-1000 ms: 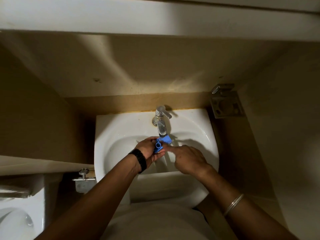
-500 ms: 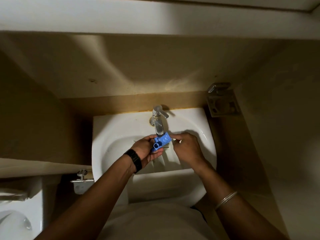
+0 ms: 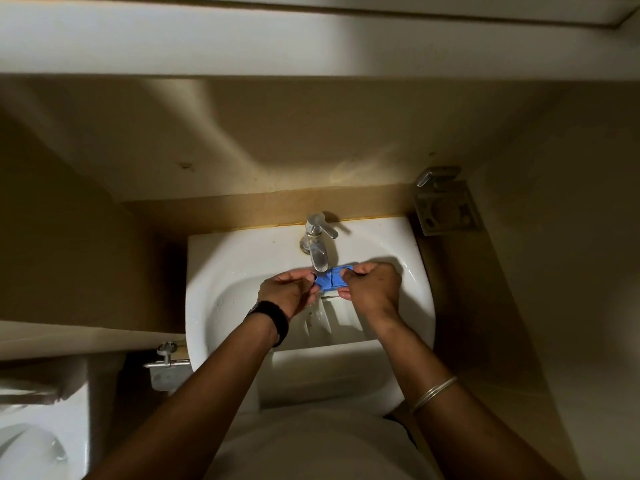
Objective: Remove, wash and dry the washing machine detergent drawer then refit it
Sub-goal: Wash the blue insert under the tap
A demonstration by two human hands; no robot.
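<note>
A small blue plastic insert (image 3: 330,279) from the detergent drawer is held level just under the spout of the chrome tap (image 3: 317,242). My left hand (image 3: 289,292) pinches its left end and my right hand (image 3: 372,285) grips its right end. Below the hands, the white detergent drawer (image 3: 332,320) lies in the bowl of the white sink (image 3: 221,271), with its compartments facing up and partly hidden by my hands and wrists.
A metal holder (image 3: 446,209) is fixed to the wall right of the sink. A wall valve (image 3: 166,356) sticks out at the sink's lower left. A white toilet (image 3: 31,448) sits at the bottom left. Beige walls close in on both sides.
The blue insert has turned from tilted to flat and level under the spout. My right hand moved from resting beside it to gripping its right end, and both hands shifted slightly up.
</note>
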